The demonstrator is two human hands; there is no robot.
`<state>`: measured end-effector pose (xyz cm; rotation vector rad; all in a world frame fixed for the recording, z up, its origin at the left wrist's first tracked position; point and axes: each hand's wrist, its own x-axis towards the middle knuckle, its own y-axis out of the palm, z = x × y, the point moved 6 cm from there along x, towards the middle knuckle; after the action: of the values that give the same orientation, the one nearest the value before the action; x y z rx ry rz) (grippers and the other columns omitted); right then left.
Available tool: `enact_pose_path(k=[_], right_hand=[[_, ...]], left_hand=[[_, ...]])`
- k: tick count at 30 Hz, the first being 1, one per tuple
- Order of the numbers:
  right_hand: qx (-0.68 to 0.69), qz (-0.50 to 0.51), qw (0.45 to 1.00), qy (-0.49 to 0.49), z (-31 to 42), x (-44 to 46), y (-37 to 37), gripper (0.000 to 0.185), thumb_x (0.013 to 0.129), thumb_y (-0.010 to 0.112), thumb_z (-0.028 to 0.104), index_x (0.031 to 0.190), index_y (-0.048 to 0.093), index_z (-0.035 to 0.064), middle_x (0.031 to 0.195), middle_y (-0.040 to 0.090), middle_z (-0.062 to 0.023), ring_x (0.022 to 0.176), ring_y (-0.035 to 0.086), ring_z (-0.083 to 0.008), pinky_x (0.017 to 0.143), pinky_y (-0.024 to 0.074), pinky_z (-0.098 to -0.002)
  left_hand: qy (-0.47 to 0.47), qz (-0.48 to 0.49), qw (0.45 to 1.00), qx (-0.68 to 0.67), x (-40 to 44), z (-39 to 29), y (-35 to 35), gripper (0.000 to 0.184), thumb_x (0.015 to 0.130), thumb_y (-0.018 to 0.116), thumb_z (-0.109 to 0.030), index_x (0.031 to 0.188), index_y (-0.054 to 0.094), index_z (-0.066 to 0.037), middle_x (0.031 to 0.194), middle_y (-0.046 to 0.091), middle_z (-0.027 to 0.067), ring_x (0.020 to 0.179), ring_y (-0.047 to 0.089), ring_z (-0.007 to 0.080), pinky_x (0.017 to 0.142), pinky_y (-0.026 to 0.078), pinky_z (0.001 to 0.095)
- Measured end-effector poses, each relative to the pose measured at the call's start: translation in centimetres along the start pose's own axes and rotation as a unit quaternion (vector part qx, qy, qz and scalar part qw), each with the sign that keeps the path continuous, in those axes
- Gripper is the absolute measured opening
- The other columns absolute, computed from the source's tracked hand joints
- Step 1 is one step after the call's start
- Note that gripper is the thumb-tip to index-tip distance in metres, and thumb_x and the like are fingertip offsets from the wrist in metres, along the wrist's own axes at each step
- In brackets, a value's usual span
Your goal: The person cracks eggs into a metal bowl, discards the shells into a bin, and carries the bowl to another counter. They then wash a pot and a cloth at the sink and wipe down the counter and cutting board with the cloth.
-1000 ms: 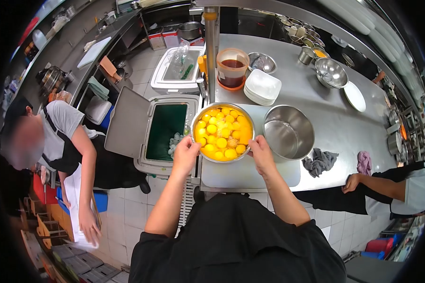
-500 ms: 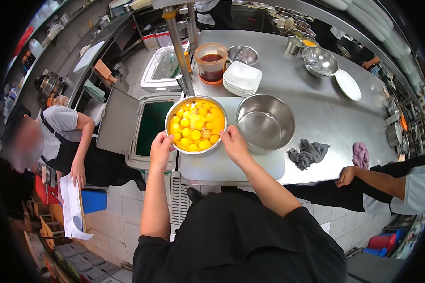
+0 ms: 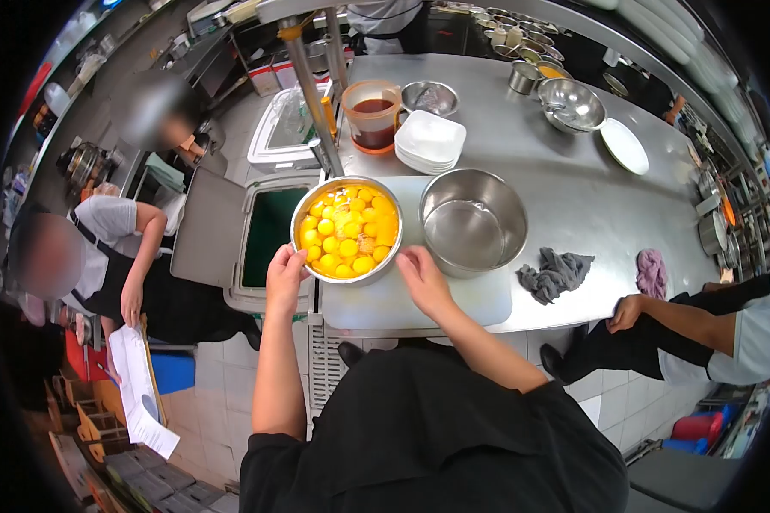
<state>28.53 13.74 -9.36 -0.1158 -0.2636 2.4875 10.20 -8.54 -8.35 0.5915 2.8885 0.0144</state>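
Observation:
A round metal bowl (image 3: 347, 278) full of cracked eggs with whole yellow yolks (image 3: 349, 229) stands at the left end of a white cutting board (image 3: 402, 308). My left hand (image 3: 286, 272) grips its lower left rim, thumb on the edge. Close beside the right rim, my right hand (image 3: 423, 275) has its fingers slightly apart and holds nothing; whether a fingertip still touches the bowl is hard to tell. Right of it stands a deep steel pot (image 3: 473, 224) that looks empty, with a shiny wet bottom. A crumpled grey cloth (image 3: 554, 275) lies further right.
Behind are stacked white dishes (image 3: 431, 139), a tub of dark brown liquid (image 3: 371, 118) and a metal post (image 3: 312, 94). An open green-lined bin (image 3: 274, 231) stands left. One co-worker holds papers (image 3: 137, 380) at left; another person's hand (image 3: 627, 313) is at right, near a purple cloth (image 3: 651, 272).
My right hand has come away from its grip on the bowl's right rim. The left co-worker's papers have shifted, and a further person's head appears at the upper left.

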Motion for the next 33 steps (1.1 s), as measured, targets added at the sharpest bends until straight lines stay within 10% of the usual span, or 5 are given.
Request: enact_pose_path(k=[7,8,13,33], right_hand=[[0.075,0.014,0.997,-0.004,-3.5,-0.2,-0.2,0.029,0.099,0.059,0.031,0.116,0.055,0.0066,0.107,0.059,-0.0053,0.1,0.057,-0.0161,0.089,0.0487,-0.0328],[0.103,0.011,0.994,-0.016,-2.9,0.5,0.2,0.025,0.101,0.057,0.031,0.114,0.054,0.0104,0.108,0.054,-0.002,0.099,0.053,-0.0125,0.085,0.0499,-0.0328],[0.202,0.002,0.976,0.082,0.3,3.1,2.0,0.015,0.096,0.058,0.02,0.092,0.046,0.0113,0.09,0.047,-0.0006,0.085,0.051,-0.0128,0.078,0.0517,-0.0318],[0.253,0.074,0.96,0.094,10.7,-0.3,13.0,0.007,0.093,0.055,0.01,0.093,0.048,0.0115,0.091,0.059,-0.0023,0.086,0.06,-0.0112,0.075,0.0609,-0.0421]], left_hand=[[0.024,-0.006,1.0,0.015,1.3,0.2,-0.6,0.014,0.082,0.067,-0.013,0.087,0.054,-0.01,0.077,0.052,-0.0024,0.067,0.053,0.0089,0.058,0.049,0.0267],[-0.012,-0.007,0.998,0.066,1.2,-0.5,-0.6,0.013,0.083,0.063,-0.013,0.091,0.053,-0.013,0.086,0.054,-0.0022,0.082,0.058,0.0104,0.071,0.052,0.0288],[-0.018,-0.003,0.997,0.082,3.7,-0.3,-0.6,0.011,0.083,0.065,-0.015,0.079,0.057,-0.009,0.075,0.058,0.0006,0.068,0.059,0.0117,0.059,0.053,0.0296],[0.114,-0.014,0.982,0.149,1.0,-9.6,-13.6,0.014,0.078,0.063,-0.015,0.075,0.059,-0.002,0.065,0.059,0.0066,0.059,0.055,0.0149,0.053,0.043,0.0343]])
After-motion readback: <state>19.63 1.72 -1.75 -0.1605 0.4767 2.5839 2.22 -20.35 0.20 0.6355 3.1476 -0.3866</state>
